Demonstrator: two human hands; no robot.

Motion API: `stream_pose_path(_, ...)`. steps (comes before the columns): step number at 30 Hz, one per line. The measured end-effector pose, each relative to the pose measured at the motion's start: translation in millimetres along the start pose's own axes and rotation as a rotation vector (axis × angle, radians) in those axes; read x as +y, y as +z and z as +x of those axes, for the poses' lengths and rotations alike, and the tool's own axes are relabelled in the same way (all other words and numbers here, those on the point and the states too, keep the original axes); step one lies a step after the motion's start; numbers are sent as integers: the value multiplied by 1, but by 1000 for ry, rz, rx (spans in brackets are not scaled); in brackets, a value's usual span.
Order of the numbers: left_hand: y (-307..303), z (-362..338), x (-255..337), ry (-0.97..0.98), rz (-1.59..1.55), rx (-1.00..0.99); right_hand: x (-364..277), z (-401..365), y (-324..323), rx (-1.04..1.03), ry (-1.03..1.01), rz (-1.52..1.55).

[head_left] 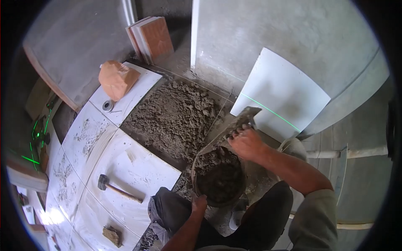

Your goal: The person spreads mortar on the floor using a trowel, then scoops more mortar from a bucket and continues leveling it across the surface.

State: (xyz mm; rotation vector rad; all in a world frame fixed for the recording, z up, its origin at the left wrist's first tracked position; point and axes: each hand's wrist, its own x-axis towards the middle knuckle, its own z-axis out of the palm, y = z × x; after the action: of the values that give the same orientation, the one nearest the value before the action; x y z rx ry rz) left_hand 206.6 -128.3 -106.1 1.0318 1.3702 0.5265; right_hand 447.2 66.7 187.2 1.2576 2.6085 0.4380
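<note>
My right hand [246, 143] is closed on a mortar-caked trowel [250, 113], raised above the far rim of a bucket; its handle is mostly hidden by my fingers. The bucket [193, 169] stands between my knees with wet grey mortar [218, 161] inside, piled higher toward its far side. At the near left, my left hand [199, 204] grips the bucket's rim. Ahead and to the left, a rough bed of mortar [171, 117] covers the floor beside white laid tiles [142, 161].
A hammer [104, 182] and a stone chunk [112, 236] lie on the tiles. Farther off are an orange bag [117, 79] and a tape roll [107, 106]. Stacked tiles [155, 38] and one white tile [284, 92] lean on walls. A laser level [38, 134] glows green at left.
</note>
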Motion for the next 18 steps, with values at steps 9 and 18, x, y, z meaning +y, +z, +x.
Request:
stream_pose_path(9, -5, -33, 70, 140, 339, -24, -27, -1, 12, 372, -225, -134)
stream_pose_path(18, -16, 31, 37, 88, 18, 109, -25, -29, 23, -298, -110, -107)
